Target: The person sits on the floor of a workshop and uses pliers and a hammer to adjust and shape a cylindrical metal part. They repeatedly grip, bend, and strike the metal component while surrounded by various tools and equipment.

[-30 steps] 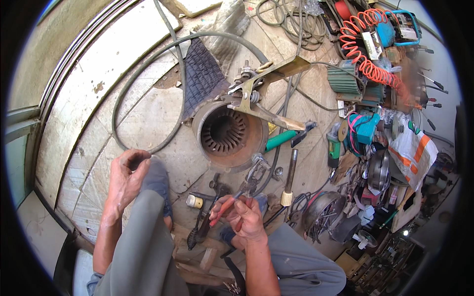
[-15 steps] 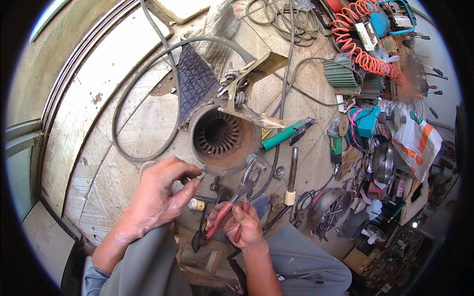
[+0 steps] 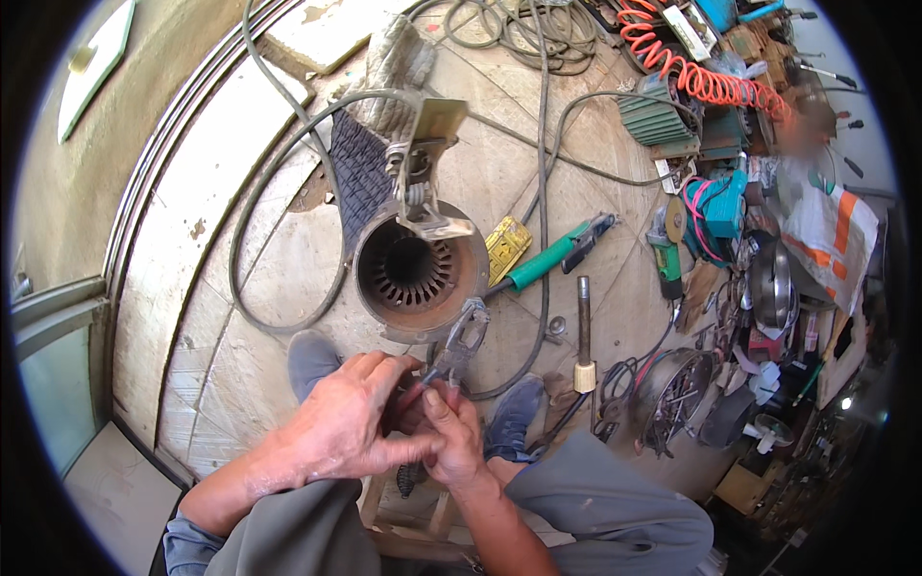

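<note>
My right hand (image 3: pixel 449 442) grips red-handled pliers (image 3: pixel 459 348), whose metal head touches the lower right rim of a rusty cylinder housing (image 3: pixel 418 312) with a slotted inner ring. My left hand (image 3: pixel 355 418) lies over the handles beside my right hand, its fingers curled out of sight around something I cannot make out. A metal bracket with bolts (image 3: pixel 437 125) stands over the housing's top edge. Right of it lie a yellow printed pack (image 3: pixel 506 248) and a green-handled tool (image 3: pixel 549 264). A steel rod with a brass-coloured end (image 3: pixel 583 326) is farther right.
Looped grey cable (image 3: pixel 235 274) and dark quilted cloth (image 3: pixel 357 158) lie on the floor. Motors (image 3: pixel 653 120), an orange coiled hose (image 3: pixel 725 91), an angle grinder (image 3: pixel 667 259) and metal pans (image 3: pixel 672 384) crowd the right. A glass door frame (image 3: pixel 58 317) borders the left; my feet (image 3: pixel 514 413) flank the housing.
My left hand has moved right from my knee onto the pliers beside my right hand. The bracket looks turned more upright, and the view has shifted.
</note>
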A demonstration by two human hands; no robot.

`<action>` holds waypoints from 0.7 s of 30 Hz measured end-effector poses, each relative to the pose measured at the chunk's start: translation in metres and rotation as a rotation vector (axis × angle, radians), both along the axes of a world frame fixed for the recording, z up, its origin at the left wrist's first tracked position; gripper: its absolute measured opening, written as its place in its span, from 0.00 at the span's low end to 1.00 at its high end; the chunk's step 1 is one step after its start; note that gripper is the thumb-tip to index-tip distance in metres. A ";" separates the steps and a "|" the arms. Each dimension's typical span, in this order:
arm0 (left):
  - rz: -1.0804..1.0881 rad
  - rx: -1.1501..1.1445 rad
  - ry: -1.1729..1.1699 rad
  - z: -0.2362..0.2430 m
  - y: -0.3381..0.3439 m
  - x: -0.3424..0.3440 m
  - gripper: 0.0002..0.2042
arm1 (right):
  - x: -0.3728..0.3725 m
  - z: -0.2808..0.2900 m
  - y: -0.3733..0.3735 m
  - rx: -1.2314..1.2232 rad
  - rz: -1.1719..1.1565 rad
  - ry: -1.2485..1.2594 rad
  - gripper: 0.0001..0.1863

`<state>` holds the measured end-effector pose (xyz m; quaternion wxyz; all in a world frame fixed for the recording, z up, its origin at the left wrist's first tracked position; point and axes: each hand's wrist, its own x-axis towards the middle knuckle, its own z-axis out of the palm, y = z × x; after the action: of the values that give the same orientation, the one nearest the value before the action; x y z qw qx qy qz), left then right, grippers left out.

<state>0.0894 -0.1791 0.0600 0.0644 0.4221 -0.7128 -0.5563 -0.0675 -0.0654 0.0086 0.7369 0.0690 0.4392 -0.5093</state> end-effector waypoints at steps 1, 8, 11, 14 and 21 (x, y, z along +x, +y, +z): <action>-0.071 -0.038 -0.034 0.002 0.001 0.000 0.45 | 0.006 0.001 -0.003 -0.052 -0.011 -0.015 0.15; -0.254 -0.063 -0.291 0.017 0.011 -0.006 0.60 | 0.018 0.004 -0.010 -0.051 -0.017 -0.222 0.25; -0.208 -0.013 -0.370 0.022 0.014 -0.013 0.58 | 0.018 0.003 -0.010 -0.051 0.016 -0.204 0.26; -0.214 -0.031 -0.449 0.023 0.018 -0.020 0.56 | 0.020 0.004 -0.013 -0.034 0.005 -0.207 0.24; -0.111 -0.146 -0.490 0.025 0.024 -0.024 0.57 | 0.026 -0.003 -0.022 -0.018 0.036 -0.244 0.20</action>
<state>0.0655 -0.1547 0.0854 -0.1102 0.4989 -0.7675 -0.3872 -0.0414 -0.0871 0.0060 0.7945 0.1161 0.3429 -0.4876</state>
